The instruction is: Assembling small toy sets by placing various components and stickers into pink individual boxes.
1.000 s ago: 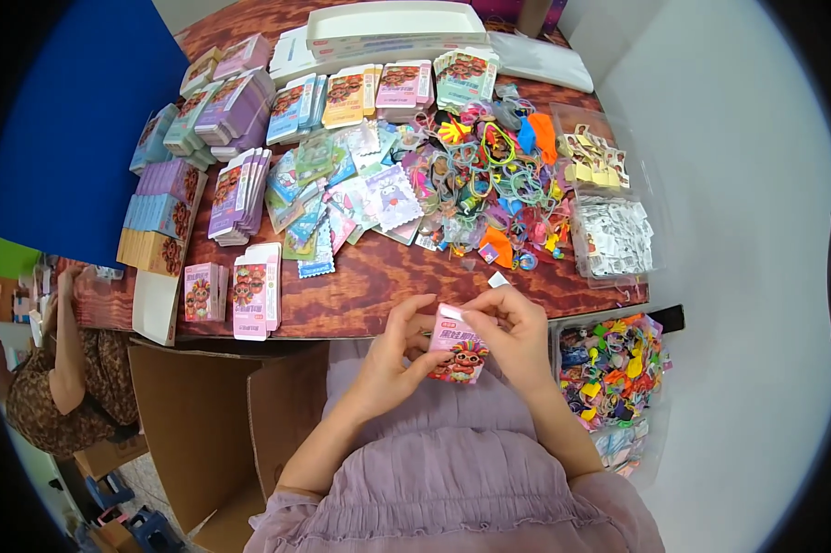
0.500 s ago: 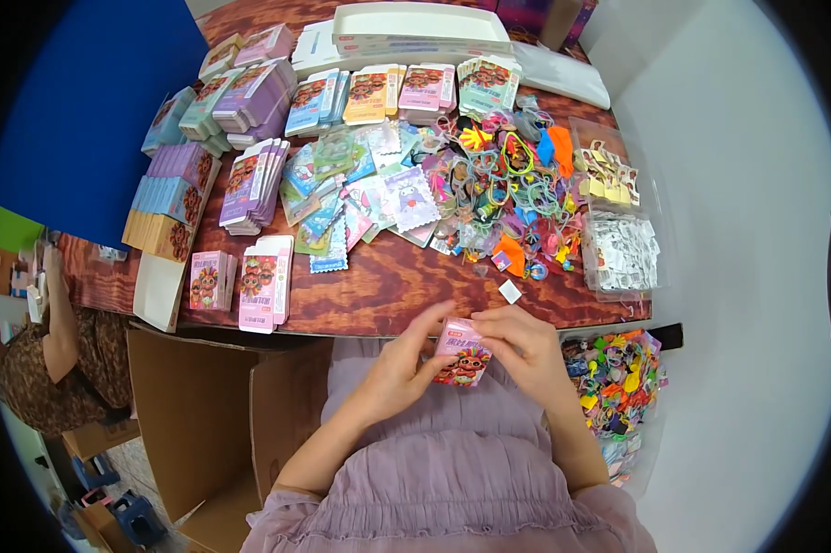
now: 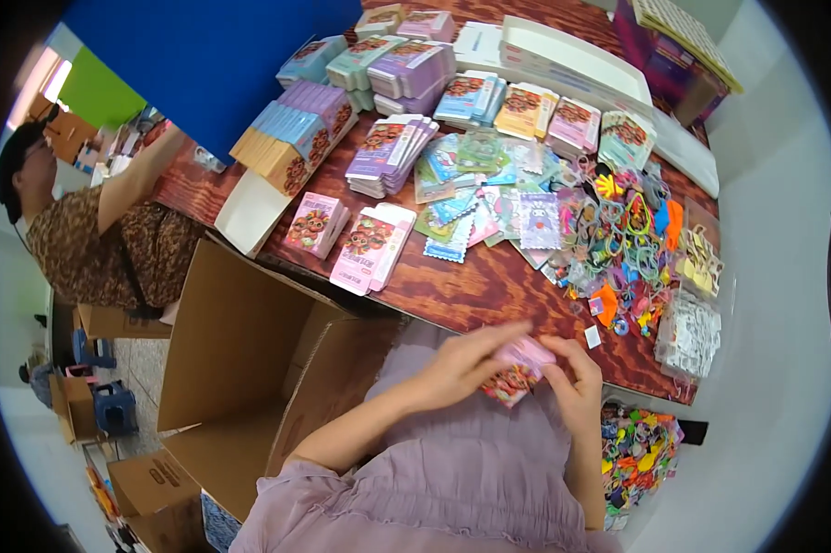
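one pink box (image 3: 517, 372) lies between my hands, its long axis running away from me, leaning right; my right hand (image 3: 577, 376) pinches its right edge, my blurred left hand (image 3: 460, 370) borders its left, hold unclear.

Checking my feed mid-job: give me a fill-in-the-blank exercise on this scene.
The box between left hand and right hand is mainly ____.
The big carton stands to the ____ of both hands.
The big panel, upper left, is ____.
The small card near the right hand is ____.
Missing words: pink; left; blue; white.
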A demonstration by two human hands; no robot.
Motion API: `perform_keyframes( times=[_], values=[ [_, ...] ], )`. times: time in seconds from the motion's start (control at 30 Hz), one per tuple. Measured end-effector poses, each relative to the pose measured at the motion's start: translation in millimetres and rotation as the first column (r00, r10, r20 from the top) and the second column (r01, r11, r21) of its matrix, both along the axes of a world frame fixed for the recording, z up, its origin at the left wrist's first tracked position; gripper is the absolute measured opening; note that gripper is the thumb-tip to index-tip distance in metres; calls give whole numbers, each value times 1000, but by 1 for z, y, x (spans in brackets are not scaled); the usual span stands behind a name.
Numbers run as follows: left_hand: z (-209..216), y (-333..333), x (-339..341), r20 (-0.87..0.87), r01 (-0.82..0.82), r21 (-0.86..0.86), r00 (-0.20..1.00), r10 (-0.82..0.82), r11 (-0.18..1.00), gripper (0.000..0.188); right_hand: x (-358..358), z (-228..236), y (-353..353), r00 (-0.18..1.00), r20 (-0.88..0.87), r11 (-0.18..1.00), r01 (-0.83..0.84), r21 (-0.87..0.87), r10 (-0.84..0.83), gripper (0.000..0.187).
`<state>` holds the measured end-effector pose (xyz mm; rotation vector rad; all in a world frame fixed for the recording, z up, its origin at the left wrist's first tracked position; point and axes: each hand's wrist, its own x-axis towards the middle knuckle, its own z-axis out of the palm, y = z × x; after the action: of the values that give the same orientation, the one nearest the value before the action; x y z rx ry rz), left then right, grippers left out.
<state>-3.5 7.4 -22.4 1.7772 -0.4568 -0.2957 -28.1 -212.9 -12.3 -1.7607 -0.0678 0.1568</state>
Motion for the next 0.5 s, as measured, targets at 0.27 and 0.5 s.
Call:
perform_keyframes(
  times=[0.27, 0.5],
  values=[
    [34, 174, 81, 113, -702, -88, 698, 707, 707, 39, 9, -37, -12, 969, -190, 966, 190, 176, -156, 22],
    [4, 203, 106, 669, -832, 497, 549, 502, 247, 45, 14, -53, -11, 943, -256, 952, 259, 163, -213, 18]
  ],
)
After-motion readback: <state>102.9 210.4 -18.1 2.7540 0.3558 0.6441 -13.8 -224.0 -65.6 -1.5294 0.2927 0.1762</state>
